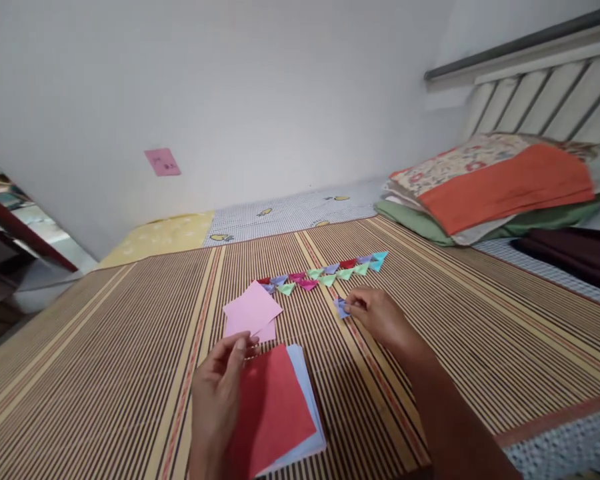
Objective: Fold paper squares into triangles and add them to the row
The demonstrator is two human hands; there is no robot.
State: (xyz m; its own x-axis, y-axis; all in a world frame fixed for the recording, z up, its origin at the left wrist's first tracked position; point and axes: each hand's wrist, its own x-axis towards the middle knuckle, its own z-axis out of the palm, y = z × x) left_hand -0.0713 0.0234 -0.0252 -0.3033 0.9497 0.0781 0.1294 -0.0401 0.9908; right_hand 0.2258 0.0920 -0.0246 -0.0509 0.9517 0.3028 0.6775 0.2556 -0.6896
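Between the fingertips of my right hand (377, 317) is a small folded blue paper piece (341, 308), at or just above the striped mat. My left hand (220, 380) hovers over the left edge of a paper stack, its fingers curled and partly apart, holding nothing that I can see. A red sheet (275, 407) tops the stack, with light blue sheets (307, 400) showing at its right side. Pink sheets (253, 308) lie just beyond my left fingers. Farther back, two rows of small folded paper triangles (327, 280) in several colours run across the mat.
The striped mat (120, 373) covers the bed. Folded bedding with an orange cover (510, 190) is piled at the back right, near a dark cloth (570, 257). A pink note (163, 162) hangs on the wall.
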